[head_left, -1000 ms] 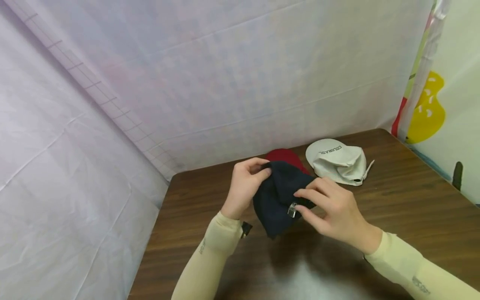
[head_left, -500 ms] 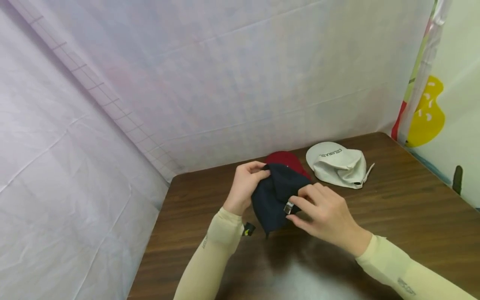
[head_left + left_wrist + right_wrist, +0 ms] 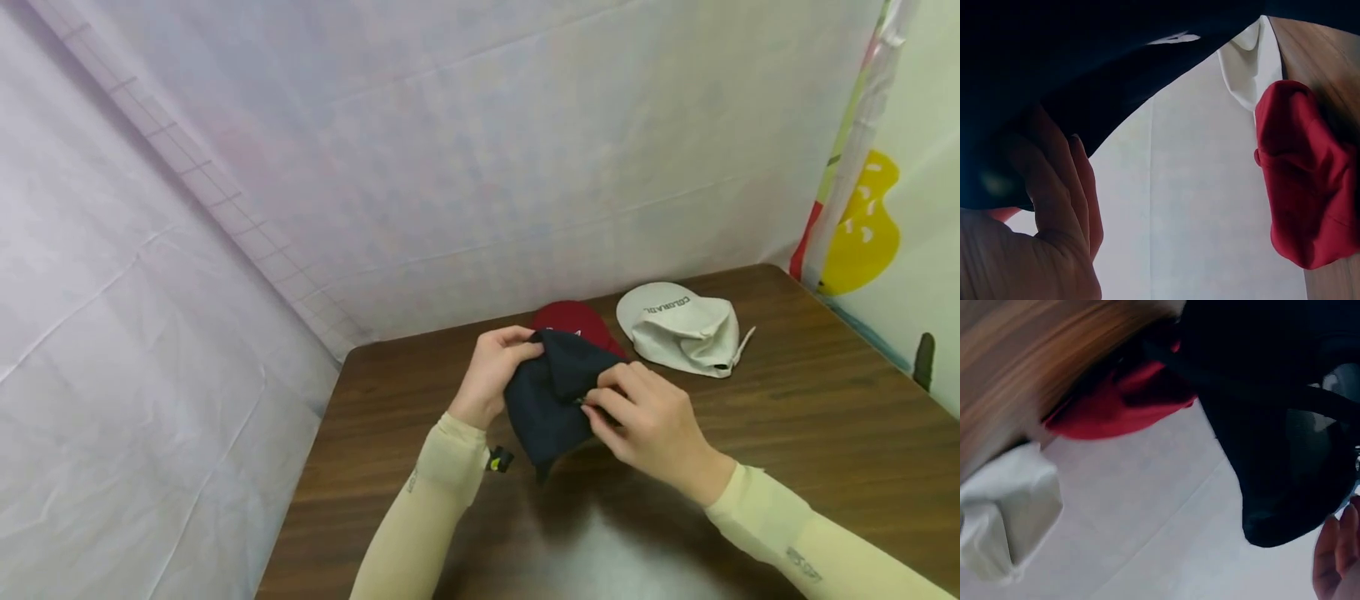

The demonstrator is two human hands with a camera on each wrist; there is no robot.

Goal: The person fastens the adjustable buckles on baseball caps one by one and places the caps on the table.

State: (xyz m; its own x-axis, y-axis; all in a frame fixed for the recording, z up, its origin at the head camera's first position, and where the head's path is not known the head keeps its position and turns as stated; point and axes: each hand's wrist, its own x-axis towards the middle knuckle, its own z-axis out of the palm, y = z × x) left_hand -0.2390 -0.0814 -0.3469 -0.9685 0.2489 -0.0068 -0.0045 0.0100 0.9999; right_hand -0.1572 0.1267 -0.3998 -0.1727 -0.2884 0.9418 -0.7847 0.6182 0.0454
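Note:
A navy blue baseball cap (image 3: 546, 421) is held up over the table between both hands. My left hand (image 3: 487, 379) pinches its upper left edge, thumb on the near side; in the left wrist view the fingers (image 3: 1063, 187) reach under the dark cloth. At the cap's right side my right hand (image 3: 651, 427) pinches the spot around a small metal buckle (image 3: 580, 401), mostly covered by the fingertips. The right wrist view shows the cap's dark inside (image 3: 1272, 456) with a strap (image 3: 1260, 394) crossing the opening.
Behind the navy cap lies a red cap (image 3: 572, 323), partly hidden by it. A white cap (image 3: 688, 332) with dark lettering rests to its right on the brown wooden table (image 3: 390, 417). White cloth walls (image 3: 487, 167) rise along the back and left.
My right hand has moved slightly left and closed its fingers over the buckle, which showed plainly before. The navy cap has shifted a little; my left hand keeps its pinch.

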